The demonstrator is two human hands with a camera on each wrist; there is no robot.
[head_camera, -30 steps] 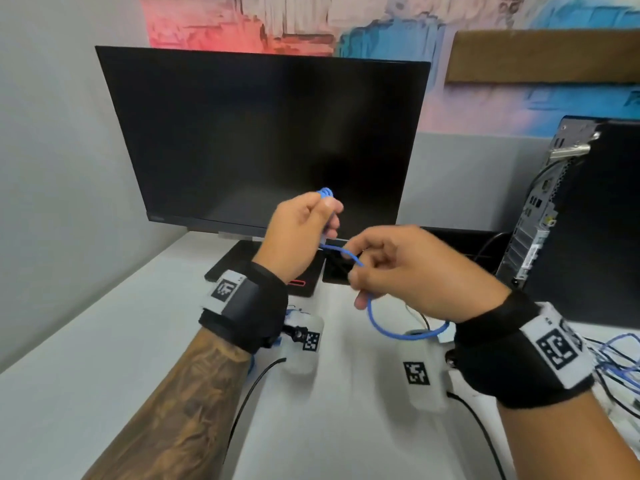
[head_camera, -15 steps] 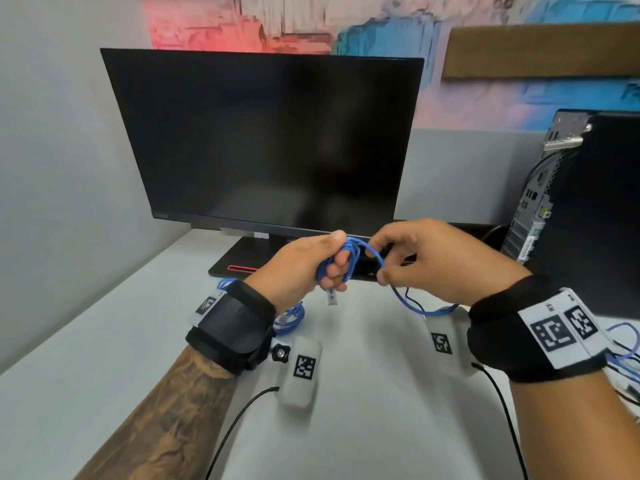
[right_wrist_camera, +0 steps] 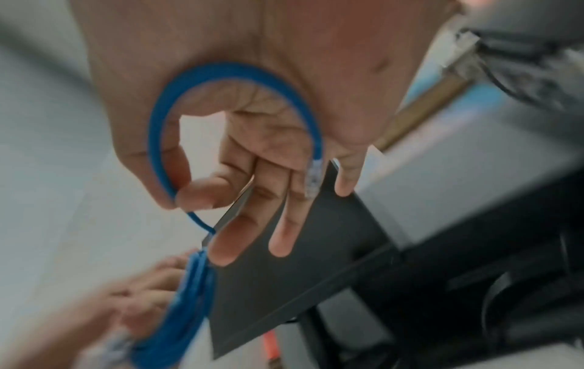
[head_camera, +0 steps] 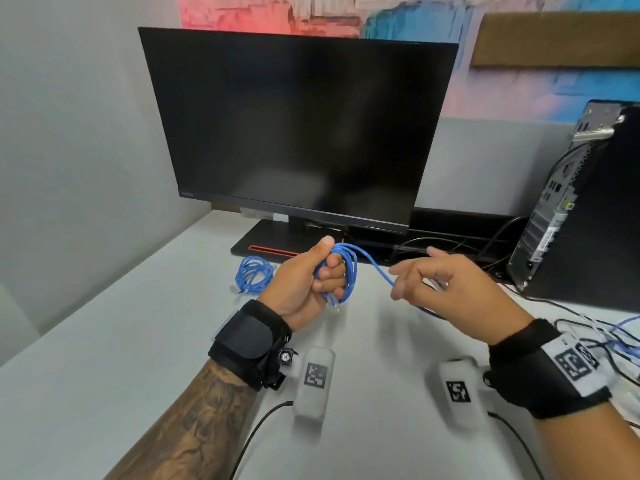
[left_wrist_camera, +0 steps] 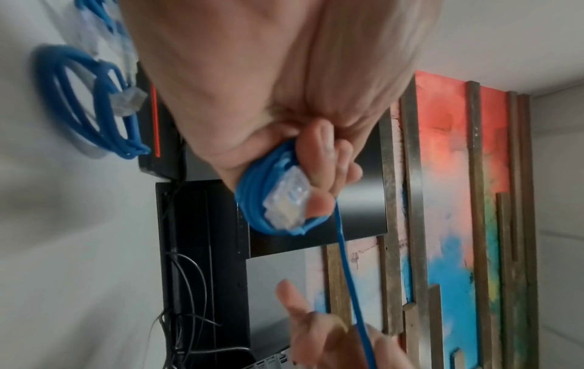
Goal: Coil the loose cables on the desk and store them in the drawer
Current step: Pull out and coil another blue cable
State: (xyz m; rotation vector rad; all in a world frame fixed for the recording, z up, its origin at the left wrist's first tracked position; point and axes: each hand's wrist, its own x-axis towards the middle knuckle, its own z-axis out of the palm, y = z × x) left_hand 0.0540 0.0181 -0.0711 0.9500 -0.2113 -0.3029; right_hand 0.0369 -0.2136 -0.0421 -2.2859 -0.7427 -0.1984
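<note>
My left hand point(head_camera: 323, 271) grips a bundle of coiled blue network cable point(head_camera: 349, 275) above the desk, in front of the monitor base. A clear plug point(left_wrist_camera: 284, 202) of that cable sticks out under the curled fingers. The free tail point(head_camera: 379, 268) runs right to my right hand point(head_camera: 396, 284), which pinches it between thumb and index finger point(right_wrist_camera: 202, 192); the other fingers are straight. The tail loops under the palm and ends in a second clear plug point(right_wrist_camera: 313, 179). A second coiled blue cable point(head_camera: 252, 273) lies on the desk to the left. No drawer is in view.
A black monitor point(head_camera: 298, 133) stands at the back on its base point(head_camera: 270, 244). A computer tower point(head_camera: 588, 209) stands at the right with black leads point(head_camera: 450, 244) behind it. Loose blue and black cables point(head_camera: 620, 337) lie at the desk's right edge.
Both hands have come down toward the desk. My right hand has moved right, away from the left, with the tail stretched between them. The bundle in my left hand is thicker.
</note>
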